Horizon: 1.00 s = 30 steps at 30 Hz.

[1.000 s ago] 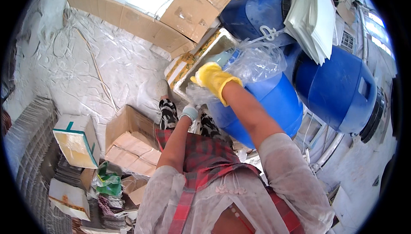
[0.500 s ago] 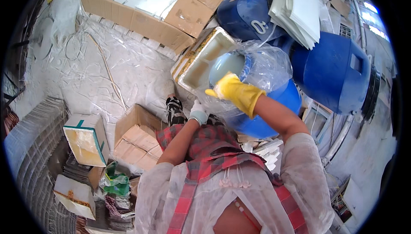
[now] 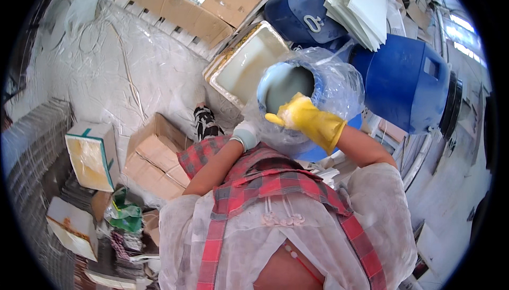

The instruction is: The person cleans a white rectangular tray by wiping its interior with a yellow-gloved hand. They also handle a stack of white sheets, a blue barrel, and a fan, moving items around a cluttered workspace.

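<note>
A blue barrel (image 3: 318, 153) stands in front of me with its mouth toward me, wrapped around the top in clear plastic sheeting (image 3: 339, 80). Greyish liquid (image 3: 289, 85) shows inside. My right hand (image 3: 307, 120), in a wet yellow rubber glove, is closed over the barrel's near rim, its thumb pointing left. My left hand (image 3: 247, 133), in a pale knit glove, rests against the plastic at the barrel's left side; its fingers are mostly hidden. Just beyond and left of the barrel, a white foam box (image 3: 225, 80) with tape on its side holds some pale liquid.
Blue drums (image 3: 400, 85) lie at the right, with a stack of white sheets (image 3: 360, 11) over one. A large carton (image 3: 175, 6) is at the back. Another carton (image 3: 156, 157) and a foam box (image 3: 90, 157) stand at left on the plastic-covered floor (image 3: 95, 70).
The barrel's mouth has swung from facing the foam box toward me, showing more of its inside. Both hands stay on the barrel. My view has shifted slightly.
</note>
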{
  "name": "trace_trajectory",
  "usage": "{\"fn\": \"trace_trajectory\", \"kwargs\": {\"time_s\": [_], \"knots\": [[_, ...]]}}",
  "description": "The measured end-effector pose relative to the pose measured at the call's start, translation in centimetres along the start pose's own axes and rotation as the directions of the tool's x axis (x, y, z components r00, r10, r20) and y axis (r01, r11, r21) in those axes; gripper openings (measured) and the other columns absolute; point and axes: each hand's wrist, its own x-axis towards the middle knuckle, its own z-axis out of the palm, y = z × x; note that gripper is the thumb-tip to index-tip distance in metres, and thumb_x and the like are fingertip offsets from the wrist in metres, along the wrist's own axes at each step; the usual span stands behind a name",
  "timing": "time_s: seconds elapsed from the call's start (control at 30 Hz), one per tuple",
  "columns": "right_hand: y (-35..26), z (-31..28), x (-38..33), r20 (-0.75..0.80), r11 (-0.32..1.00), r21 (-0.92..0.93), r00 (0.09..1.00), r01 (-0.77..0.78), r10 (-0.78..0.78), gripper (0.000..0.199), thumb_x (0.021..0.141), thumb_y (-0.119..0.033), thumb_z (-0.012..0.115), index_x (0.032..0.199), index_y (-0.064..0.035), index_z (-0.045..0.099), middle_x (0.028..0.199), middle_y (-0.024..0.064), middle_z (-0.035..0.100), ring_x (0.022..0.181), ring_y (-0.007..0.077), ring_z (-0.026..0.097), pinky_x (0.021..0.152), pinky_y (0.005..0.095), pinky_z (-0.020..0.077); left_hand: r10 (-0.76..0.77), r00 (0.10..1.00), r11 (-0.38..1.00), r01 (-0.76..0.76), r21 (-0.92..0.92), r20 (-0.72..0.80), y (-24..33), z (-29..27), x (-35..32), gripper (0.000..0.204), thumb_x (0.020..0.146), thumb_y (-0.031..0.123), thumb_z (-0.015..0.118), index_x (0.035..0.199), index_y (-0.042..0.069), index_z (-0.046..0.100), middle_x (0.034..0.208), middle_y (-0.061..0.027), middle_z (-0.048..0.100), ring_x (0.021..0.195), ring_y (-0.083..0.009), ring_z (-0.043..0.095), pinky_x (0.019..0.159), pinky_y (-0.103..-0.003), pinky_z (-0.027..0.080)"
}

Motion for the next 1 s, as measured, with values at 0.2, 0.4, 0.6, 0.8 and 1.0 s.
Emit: {"fn": "trace_trajectory", "kwargs": {"time_s": [0.2, 0.4, 0.6, 0.8, 1.0], "knots": [[0.6, 1.5, -3.0, 0.063, 0.99, 0.005, 0.988, 0.138, -0.139, 0.061, 0.089, -0.054, 0.026, 0.086, -0.0116, 0.07, 0.088, 0.0122, 0.066, 0.083, 0.0321, 0.062, 0.085, 0.0402, 0.041, -0.093, 0.995, 0.996, 0.093, -0.005, -0.029, 2.9, 0.9, -0.6, 0.025, 0.079, 0.027, 0.053, 0.086, 0.008, 0.066, 0.092, -0.017, 0.064, 0.084, -0.0318, 0.063, 0.072, -0.041, 0.05], [1.9, 1.9, 4.1, -0.269, 0.774, -0.364, 0.738, 0.518, -0.619, 0.043, 0.082, -0.043, 0.049, 0.094, -0.0027, 0.06, 0.092, 0.0166, 0.063, 0.088, 0.0336, 0.058, 0.088, 0.0391, 0.0408, -0.117, 0.993, 0.986, 0.116, 0.119, 0.002, 4.0, 3.7, -0.5, 0.024, 0.078, 0.028, 0.055, 0.088, 0.008, 0.066, 0.093, -0.0165, 0.064, 0.085, -0.0304, 0.063, 0.07, -0.041, 0.051], [1.6, 5.9, 10.1, -0.38, 0.57, -0.457, 0.43, 0.682, -0.819, 0.048, 0.082, -0.043, 0.048, 0.104, -0.0011, 0.057, 0.099, 0.0173, 0.061, 0.099, 0.033, 0.055, 0.09, 0.0403, 0.0392, -0.146, 0.989, 0.983, 0.145, 0.113, -0.002, 5.1, 5.3, -0.8, 0.027, 0.075, 0.032, 0.059, 0.087, 0.008, 0.066, 0.09, -0.0162, 0.065, 0.081, -0.0301, 0.064, 0.066, -0.041, 0.051], [5.7, 2.2, 9.6, -0.158, 0.959, -0.089, 0.947, 0.27, -0.281, 0.049, 0.087, -0.047, 0.041, 0.101, -0.0049, 0.062, 0.107, 0.016, 0.06, 0.105, 0.0309, 0.054, 0.095, 0.0391, 0.0365, -0.148, 0.977, 0.987, 0.157, 0.046, -0.152, 3.9, 5.9, -1.2, 0.025, 0.074, 0.029, 0.059, 0.083, 0.007, 0.064, 0.079, -0.0155, 0.064, 0.07, -0.032, 0.064, 0.06, -0.041, 0.051], [10.0, -0.2, 14.2, -0.057, 0.972, 0.236, 0.998, -0.015, 0.029, 0.062, 0.088, -0.057, 0.031, 0.11, -0.0074, 0.061, 0.119, 0.0161, 0.055, 0.116, 0.0311, 0.047, 0.099, 0.0387, 0.0321, -0.132, 0.976, 0.981, 0.153, 0.116, -0.171, 3.2, 7.1, -1.1, 0.024, 0.074, 0.028, 0.06, 0.085, 0.007, 0.062, 0.08, -0.0155, 0.064, 0.07, -0.0328, 0.064, 0.06, -0.043, 0.051]]}}
